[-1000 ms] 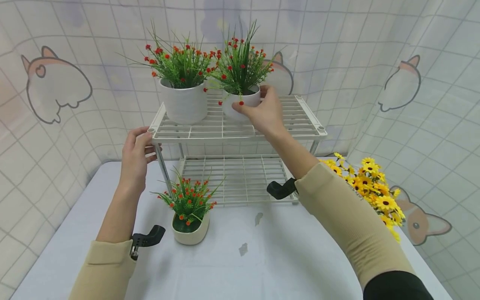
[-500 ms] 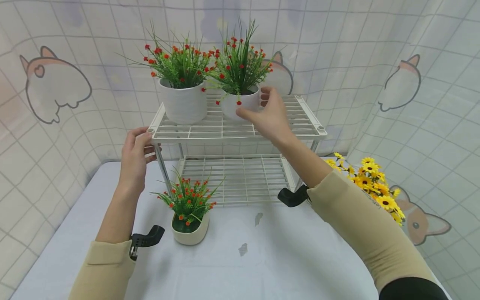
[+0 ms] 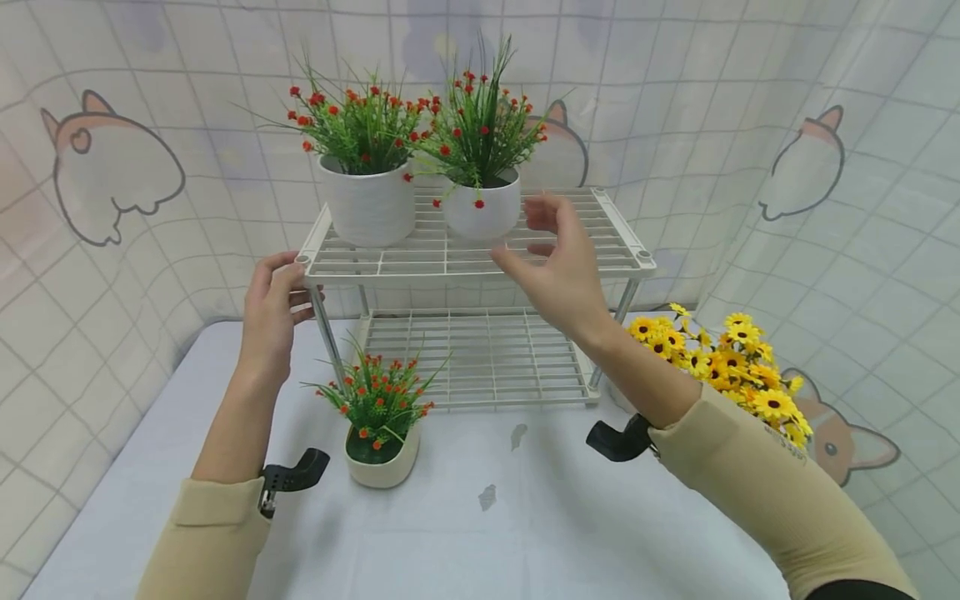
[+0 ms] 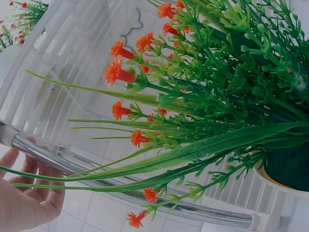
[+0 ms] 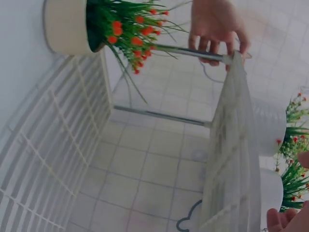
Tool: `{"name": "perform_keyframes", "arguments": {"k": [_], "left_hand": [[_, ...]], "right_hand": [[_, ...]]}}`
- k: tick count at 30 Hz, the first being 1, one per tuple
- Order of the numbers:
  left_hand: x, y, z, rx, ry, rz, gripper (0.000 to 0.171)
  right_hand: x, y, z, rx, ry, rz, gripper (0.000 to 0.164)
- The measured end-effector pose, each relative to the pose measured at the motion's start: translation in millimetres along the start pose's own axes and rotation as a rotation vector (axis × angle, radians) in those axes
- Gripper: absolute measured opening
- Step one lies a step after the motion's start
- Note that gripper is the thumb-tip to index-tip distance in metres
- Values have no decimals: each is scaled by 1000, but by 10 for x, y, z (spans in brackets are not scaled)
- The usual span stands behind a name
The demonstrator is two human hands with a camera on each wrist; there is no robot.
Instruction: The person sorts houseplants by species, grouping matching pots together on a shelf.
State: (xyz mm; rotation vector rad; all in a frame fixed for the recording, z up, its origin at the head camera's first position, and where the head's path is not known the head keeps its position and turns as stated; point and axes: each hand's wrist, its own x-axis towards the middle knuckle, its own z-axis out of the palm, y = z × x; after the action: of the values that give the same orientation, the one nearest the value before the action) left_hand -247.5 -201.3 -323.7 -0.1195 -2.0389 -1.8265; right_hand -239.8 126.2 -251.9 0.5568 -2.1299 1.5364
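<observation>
A white two-tier wire rack (image 3: 420,276) stands on the table. My left hand (image 3: 270,312) grips its front left top corner, thumb at the corner and fingers around the metal post (image 4: 63,163). On the upper shelf sit two white pots of red-flowered greenery, a left pot (image 3: 371,208) and a right pot (image 3: 483,212). Just right of the right pot, my right hand (image 3: 558,275) hangs over the shelf, thumb and fingers spread with nothing between them. A cream oval pot (image 3: 382,472) with orange-red flowers stands before the rack's left side.
Yellow flowers (image 3: 738,383) stand right of the rack, partly behind the right sleeve (image 3: 765,467). The lower shelf (image 3: 487,358) shows bare wires. A white cloth covers the table (image 3: 450,558), and a tiled-pattern curtain (image 3: 187,50) hangs close behind the rack.
My right hand has let go of the right white pot and drawn back rightward and down, its fingers opening. The left hand stays on the rack corner.
</observation>
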Motion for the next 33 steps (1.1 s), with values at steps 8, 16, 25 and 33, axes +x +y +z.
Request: {"name": "perform_keyframes", "arguments": {"k": [8, 16, 25, 33], "left_hand": [[9, 19, 8, -23, 3, -8, 40], [0, 12, 19, 30, -6, 12, 44], [15, -10, -15, 30, -8, -7, 43], [14, 2, -18, 28, -12, -1, 43]], "right_hand": [[-345, 179, 14, 111, 7, -198, 42], [-761, 472, 123, 172, -94, -97, 37], [-1215, 846, 432, 168, -189, 233, 38], [-1563, 1061, 794, 183, -374, 446, 56]]}}
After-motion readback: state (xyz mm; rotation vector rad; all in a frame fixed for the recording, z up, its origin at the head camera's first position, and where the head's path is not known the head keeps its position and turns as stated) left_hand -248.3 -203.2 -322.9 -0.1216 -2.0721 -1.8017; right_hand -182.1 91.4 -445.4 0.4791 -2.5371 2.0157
